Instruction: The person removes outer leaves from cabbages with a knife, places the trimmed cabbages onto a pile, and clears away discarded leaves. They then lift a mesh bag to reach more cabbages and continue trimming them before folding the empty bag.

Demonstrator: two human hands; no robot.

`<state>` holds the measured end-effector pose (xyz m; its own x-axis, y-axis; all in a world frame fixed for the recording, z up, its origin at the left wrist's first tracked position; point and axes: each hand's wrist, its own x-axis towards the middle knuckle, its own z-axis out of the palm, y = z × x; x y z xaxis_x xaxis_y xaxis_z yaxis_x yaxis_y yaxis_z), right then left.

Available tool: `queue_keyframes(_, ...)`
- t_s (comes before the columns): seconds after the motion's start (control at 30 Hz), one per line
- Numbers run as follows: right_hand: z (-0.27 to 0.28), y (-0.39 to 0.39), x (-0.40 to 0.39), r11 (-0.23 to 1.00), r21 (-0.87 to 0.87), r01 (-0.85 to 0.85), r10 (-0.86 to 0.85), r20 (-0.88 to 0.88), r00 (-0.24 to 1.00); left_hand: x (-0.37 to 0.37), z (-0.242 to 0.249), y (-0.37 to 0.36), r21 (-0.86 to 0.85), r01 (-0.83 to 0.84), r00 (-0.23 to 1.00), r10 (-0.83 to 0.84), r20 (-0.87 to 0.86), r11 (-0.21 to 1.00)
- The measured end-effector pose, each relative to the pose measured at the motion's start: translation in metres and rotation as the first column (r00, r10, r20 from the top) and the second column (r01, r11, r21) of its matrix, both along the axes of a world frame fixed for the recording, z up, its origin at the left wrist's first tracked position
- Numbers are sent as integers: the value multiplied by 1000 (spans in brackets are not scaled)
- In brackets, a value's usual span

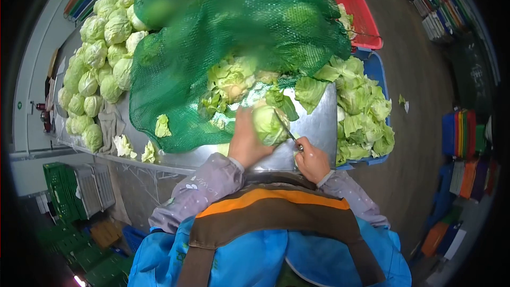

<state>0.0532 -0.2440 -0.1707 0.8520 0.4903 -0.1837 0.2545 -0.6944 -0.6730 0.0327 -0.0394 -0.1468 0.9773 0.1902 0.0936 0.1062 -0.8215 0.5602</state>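
Observation:
A pale green cabbage (270, 124) stands on the metal tabletop (325, 122) close in front of me. My left hand (247, 141) is closed around its left side, fingers partly hidden behind it. My right hand (313, 160) grips a knife (287, 129) by the handle, and the blade lies against the cabbage's right side. Just beyond is a ragged clump of leaves (232, 78) with a whitish middle, at the mouth of a green mesh bag (186, 85). More cabbages show dimly through the netting.
Whole cabbages (95, 56) are heaped at the left, beside a grey cloth (110, 127). At the right, a blue crate (377, 66) is full of loose leaves (358, 101). Behind it stands a red crate (358, 16). Leaf scraps (163, 126) lie on the netting and near the table edge.

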Motion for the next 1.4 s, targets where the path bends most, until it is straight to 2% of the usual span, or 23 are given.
queue_keyframes(0.03,-1,1,4,1000,-4,10,-10,-2,1000,6,1,-3,-133,37,998,-43,-45,990)
queue_keyframes(0.1,-3,3,10,994,107,3,-2,-10,1000,13,-9,-8,-201,3,994,-25,-109,980)
queue_keyframes(0.17,3,2,16,995,98,-6,10,-34,999,13,-10,-9,-235,-34,981,-13,-194,971)
queue_keyframes(0.2,6,1,20,996,91,-13,18,-54,998,9,-14,-7,-232,-28,981,-18,-194,972)
queue_keyframes(0.27,9,4,24,998,32,-53,55,-79,995,-2,-29,1,-449,33,999,-37,0,893)
queue_keyframes(0.43,3,17,26,990,-6,-140,139,-63,988,2,-31,4,-350,-16,995,-18,-96,937)
queue_keyframes(0.7,13,25,37,963,-213,-167,131,-175,976,2,-36,4,-235,69,997,-75,-16,970)
queue_keyframes(0.73,9,32,46,962,-214,-167,131,-172,976,1,-39,4,-236,70,997,-75,-13,969)
queue_keyframes(0.8,-12,48,65,944,-301,-137,73,-215,974,0,-46,6,-424,59,998,-65,-1,904)
queue_keyframes(0.83,-44,39,66,929,-336,-153,116,-127,985,0,-33,5,-260,161,985,-138,104,952)
queue_keyframes(0.87,-41,33,70,933,-331,-141,111,-109,988,-1,-34,7,-218,172,981,-147,123,961)
queue_keyframes(0.93,-28,22,56,995,-70,-65,54,-140,989,-17,-45,14,-335,56,998,-50,24,941)
queue_keyframes(0.97,-10,20,53,988,146,56,-14,-273,962,-28,-41,16,-336,38,999,-32,24,941)
queue_keyframes(1.0,-8,25,53,988,153,35,6,-259,966,-37,-33,20,-220,29,999,-33,-15,975)
queue_keyframes(1.07,-4,39,43,889,324,325,44,-764,643,-45,-26,25,-91,10,998,-16,-56,996)
queue_keyframes(1.1,3,52,33,874,362,326,17,-691,722,-47,-26,25,-450,8,998,-38,-59,893)
queue_keyframes(1.13,3,55,31,876,364,316,29,-694,720,-49,-26,27,-748,-2,997,-56,-52,664)
queue_keyframes(1.17,2,57,28,895,348,279,-14,-603,797,-40,-4,36,-793,-286,918,-82,-387,538)
queue_keyframes(1.2,2,59,28,912,330,243,-51,-497,866,-32,-4,41,-650,-354,882,9,-471,672)
queue_keyframes(1.27,2,65,32,910,370,187,-31,-390,920,-21,0,27,-482,-166,948,4,-319,860)
queue_keyframes(1.33,4,69,37,898,428,98,-25,-173,985,-18,-14,10,-434,-98,979,9,-203,895)
queue_keyframes(1.37,8,72,43,943,332,19,-3,-48,999,-15,-17,6,-369,-24,997,-6,-81,929)
queue_keyframes(1.4,4,76,49,943,333,13,1,-39,999,-13,-19,6,-369,-24,997,-3,-72,929)
